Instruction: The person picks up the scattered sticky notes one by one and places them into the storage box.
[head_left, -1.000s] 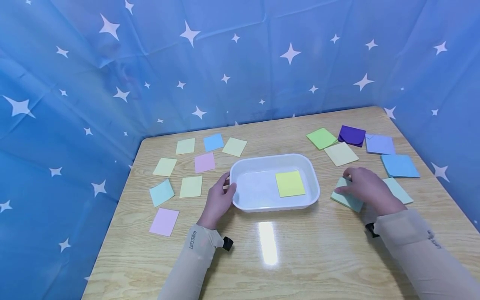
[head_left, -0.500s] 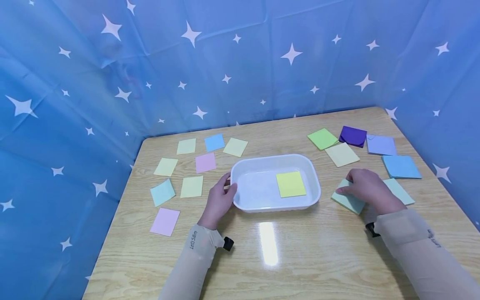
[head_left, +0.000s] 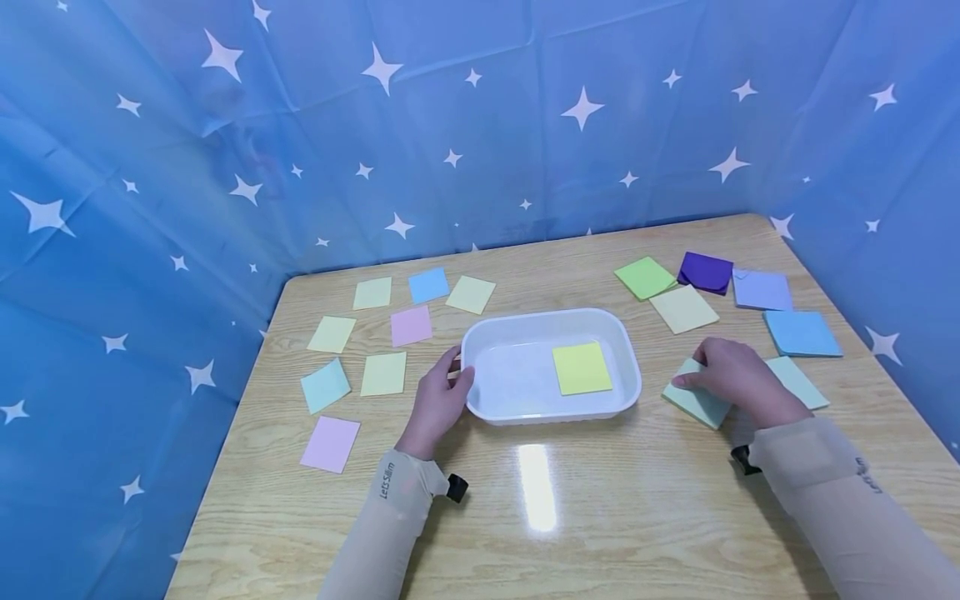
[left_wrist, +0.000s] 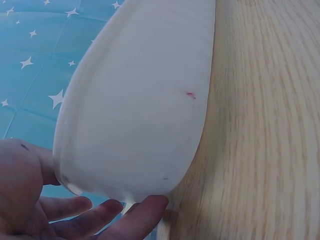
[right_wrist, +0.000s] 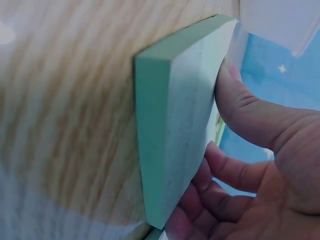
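My left hand (head_left: 437,400) grips the left end of a white plastic tray (head_left: 517,379), thumb over the rim and fingers against the outer wall. Inside the tray, toward its right, lies a yellow sticky note (head_left: 582,368). On the right side of the table my right hand (head_left: 735,377) holds a thick pale green sticky note pad (head_left: 692,402). In the right wrist view the thumb (right_wrist: 240,100) presses on the face of that pad (right_wrist: 187,95) near its far edge, while curled fingertips meet its side edge.
Several loose sticky notes, including a pink one (head_left: 411,326) and a lilac one (head_left: 330,443), lie on the table's left. More pads stand at right: lime (head_left: 645,277), cream (head_left: 684,308), dark purple (head_left: 705,272), periwinkle (head_left: 762,289), blue (head_left: 802,333). A starry blue curtain (head_left: 480,125) backs the table.
The camera view has shifted very slightly. Both hands, the tray and the pads stay essentially where they were.
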